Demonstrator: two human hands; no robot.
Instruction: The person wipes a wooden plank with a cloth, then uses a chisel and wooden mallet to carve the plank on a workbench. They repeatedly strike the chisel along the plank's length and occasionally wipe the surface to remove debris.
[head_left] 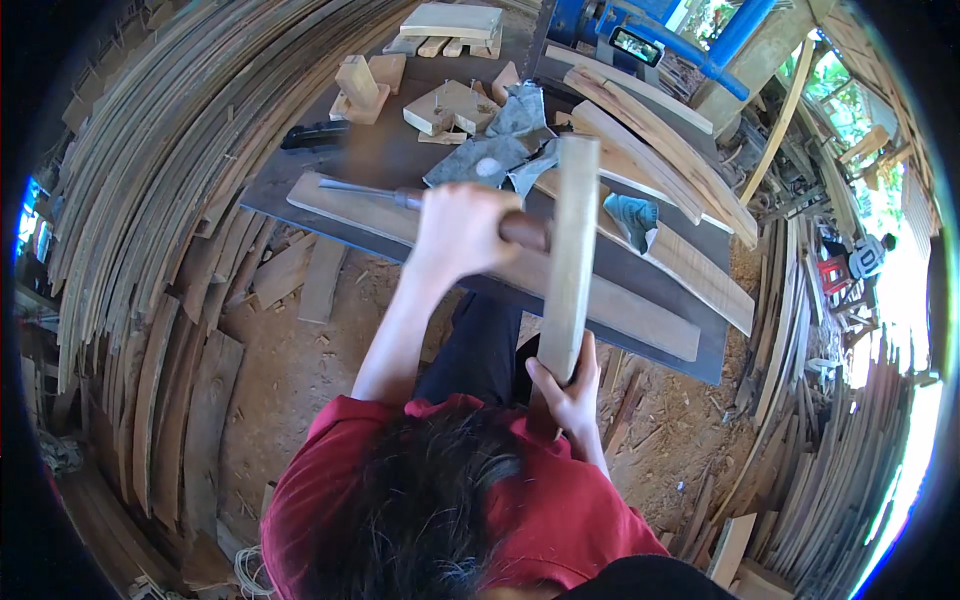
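Observation:
My left hand (460,232) is closed in a fist around the brown handle of a chisel (365,189), its metal blade pointing left over the left end of a long flat board (640,318). The round butt of the handle sticks out of the fist toward the right. Beside it rises a long wooden bar (571,250), held upright by my right hand (572,390), which grips its lower part. Whether the bar touches the handle butt, I cannot tell. The board lies along the near edge of a dark tabletop (690,270).
Grey rags (490,150), notched wood blocks (448,107) and curved wooden pieces (650,140) cover the table's far side. A blue machine (650,20) with a small screen stands behind. Stacked planks (180,140) rise at left; more timber lines the right. Shavings litter the floor.

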